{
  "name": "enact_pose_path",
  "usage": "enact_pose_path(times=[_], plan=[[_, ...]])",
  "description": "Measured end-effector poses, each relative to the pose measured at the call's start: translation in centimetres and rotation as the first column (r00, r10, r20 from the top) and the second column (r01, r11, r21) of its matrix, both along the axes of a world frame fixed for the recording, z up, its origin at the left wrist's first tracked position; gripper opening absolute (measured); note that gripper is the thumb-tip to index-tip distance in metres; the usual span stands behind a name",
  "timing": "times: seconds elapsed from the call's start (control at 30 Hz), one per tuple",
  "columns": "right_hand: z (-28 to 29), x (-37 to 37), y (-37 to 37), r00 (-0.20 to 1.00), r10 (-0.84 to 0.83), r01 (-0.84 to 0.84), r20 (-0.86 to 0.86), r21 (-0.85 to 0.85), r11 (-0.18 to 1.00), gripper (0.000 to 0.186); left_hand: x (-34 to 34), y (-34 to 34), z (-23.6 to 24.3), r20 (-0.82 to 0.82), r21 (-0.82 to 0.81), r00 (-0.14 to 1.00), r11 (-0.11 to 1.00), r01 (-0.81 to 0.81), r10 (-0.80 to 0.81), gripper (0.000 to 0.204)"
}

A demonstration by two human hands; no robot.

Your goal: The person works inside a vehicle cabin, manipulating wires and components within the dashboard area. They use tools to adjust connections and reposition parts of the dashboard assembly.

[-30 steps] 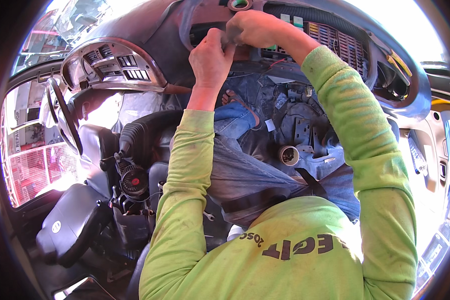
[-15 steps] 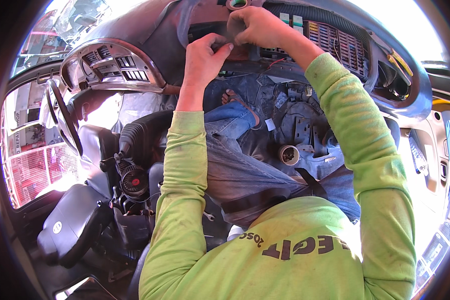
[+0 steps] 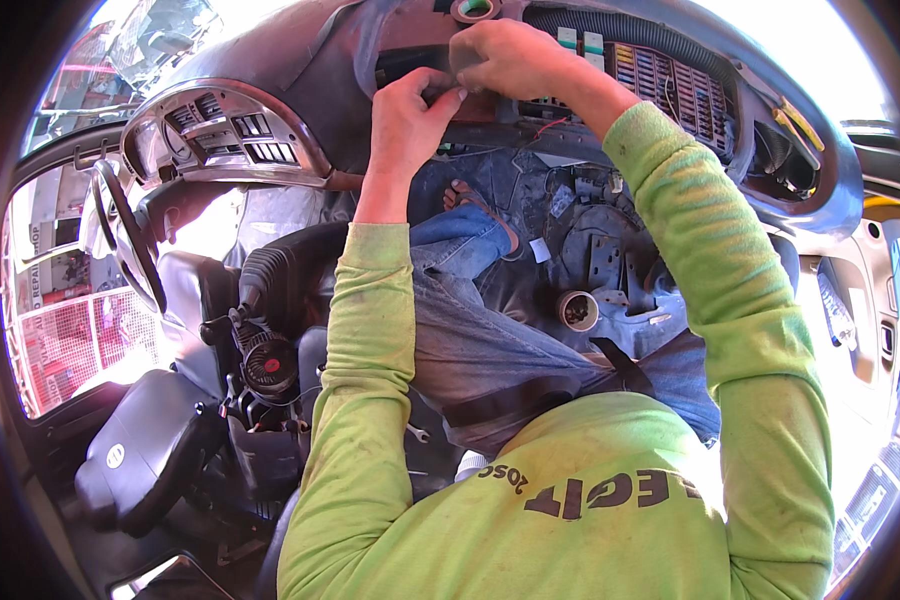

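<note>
1. Vehicle cabin, seen from above and behind the person; a grey dashboard arcs across the top of the frame, bright daylight beyond it.
2. Left hand, upper centre: raised to the dashboard's underside, fingers curled, fingertips pinched on a small dark part at the opening. Too small to tell what the part is.
3. Right hand, top centre, just right of and above the left: clenched over the same dark part, knuckles toward the camera. The two hands touch or nearly touch.
4. That part sits at the top centre of the frame, between the two hands, against the dashboard's edge.
5. Roll of tape, at the very top edge above the right hand, lies on the dashboard.
6. Fuse panel, upper right, just beside the right wrist: rows of small coloured fuses, exposed.
7. Both sleeves are lime green and long, rising from the lower edge.
8. Steering wheel, left of frame, seen edge-on; instrument cluster housing above it, upper left.
9. Gear lever with ribbed black boot, centre left, well below the left hand.
10. Blue-jeaned legs and a sandalled foot lie mid-frame under the hands.
11. Black seat, lower left.
</note>
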State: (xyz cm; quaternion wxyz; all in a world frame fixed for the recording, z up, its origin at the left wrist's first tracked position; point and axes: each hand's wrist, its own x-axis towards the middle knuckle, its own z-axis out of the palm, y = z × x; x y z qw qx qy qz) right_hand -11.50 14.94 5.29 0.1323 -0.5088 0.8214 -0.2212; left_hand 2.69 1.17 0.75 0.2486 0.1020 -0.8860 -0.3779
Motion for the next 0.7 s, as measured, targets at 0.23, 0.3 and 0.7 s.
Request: enact_pose_path(times=[0.23, 0.3, 0.7], plan=[[-0.47, -0.88, -0.32, 0.997, 0.058, -0.055, 0.046, -0.054, 0.997, 0.029, 0.11, -0.12, -0.02, 0.014, 0.019, 1.000, 1.000, 0.006, -0.006, 0.020], [-0.53, -0.80, -0.15, 0.998, 0.063, -0.061, 0.026, -0.059, 0.996, 0.029, 0.06, -0.16, -0.09, 0.014, 0.020, 1.000, 1.000, 0.005, -0.005, 0.020], [-0.82, -0.15, 0.30, 0.998, 0.033, -0.026, 0.057, -0.130, 0.991, 0.023, -0.46, -0.58, -0.91, -0.006, 0.176, 1.000, 0.984, 0.009, -0.008, 0.019]])
